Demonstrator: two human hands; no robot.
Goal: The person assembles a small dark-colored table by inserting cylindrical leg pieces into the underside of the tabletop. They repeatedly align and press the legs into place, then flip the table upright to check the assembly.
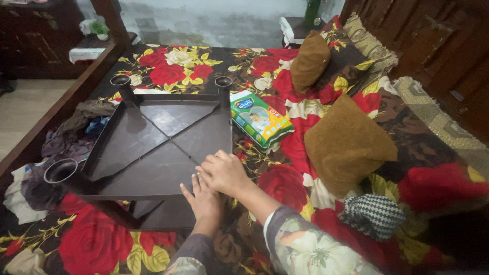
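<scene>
A dark brown plastic table [147, 142] lies upside down on the bed, its hollow legs [60, 171] pointing up. My left hand [202, 197] rests flat on the table's near edge, fingers spread. My right hand [222, 170] lies over the left hand, fingers curled against the table's near right corner. Neither hand holds a loose object.
A floral red and yellow bedsheet [86, 239] covers the bed. A green and yellow diaper pack [261, 120] lies right of the table. Two brown cushions [346, 145] and a checkered cloth [373, 215] sit to the right. Crumpled clothes [66, 137] pile at the left.
</scene>
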